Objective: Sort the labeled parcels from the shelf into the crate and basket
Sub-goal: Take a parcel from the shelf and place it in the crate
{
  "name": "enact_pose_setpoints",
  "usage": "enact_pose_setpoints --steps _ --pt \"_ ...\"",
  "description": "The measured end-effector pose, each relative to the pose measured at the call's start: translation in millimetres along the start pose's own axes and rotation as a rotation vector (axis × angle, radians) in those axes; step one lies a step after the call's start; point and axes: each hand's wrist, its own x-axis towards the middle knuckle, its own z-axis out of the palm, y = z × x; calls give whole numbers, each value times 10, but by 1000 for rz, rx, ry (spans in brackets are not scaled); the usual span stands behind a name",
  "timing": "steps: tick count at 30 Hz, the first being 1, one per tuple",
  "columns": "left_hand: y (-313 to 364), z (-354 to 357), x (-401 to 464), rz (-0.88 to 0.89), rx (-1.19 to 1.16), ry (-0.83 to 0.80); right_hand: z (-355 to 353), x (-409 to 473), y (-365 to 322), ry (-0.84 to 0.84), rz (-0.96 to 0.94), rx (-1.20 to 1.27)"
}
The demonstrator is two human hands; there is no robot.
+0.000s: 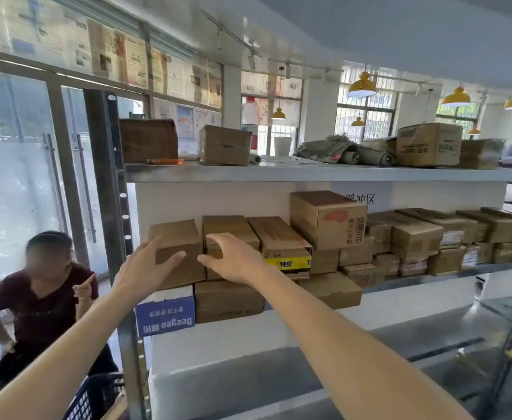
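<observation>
On the middle shelf point(400, 294), spread left hand point(145, 268) and right hand point(233, 259) should clamp the leftmost box point(177, 241) by both sides, then slide it out level.

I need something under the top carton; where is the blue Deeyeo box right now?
In the head view, the blue Deeyeo box sits at the middle shelf's left end, under the plain carton that the left hand touches.
</observation>
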Motion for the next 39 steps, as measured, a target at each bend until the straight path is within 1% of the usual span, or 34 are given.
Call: enact_pose_setpoints --steps 7,16,24,28,34,36,39 --pt "-167 78 253 -25 -64 -28 309 435 -27 -20 39 -27" --pt "-234 87 433 -62 -2 27 473 690 -42 -50 40 -10" --pt "-258 -27 514 -32 44 2 552 826 -51 -54 49 -60" --pt "-295 -83 502 -27 15 -19 591 866 -30 -46 54 -95" --pt "-258 -76 472 -21 30 47 523 882 -31 -15 57 -187" --pt "-206 -51 488 -21 29 32 465 868 -1 -11 74 -161" --pt "-181 -1 580 -88 -70 -51 433 855 34 -17 81 -109"
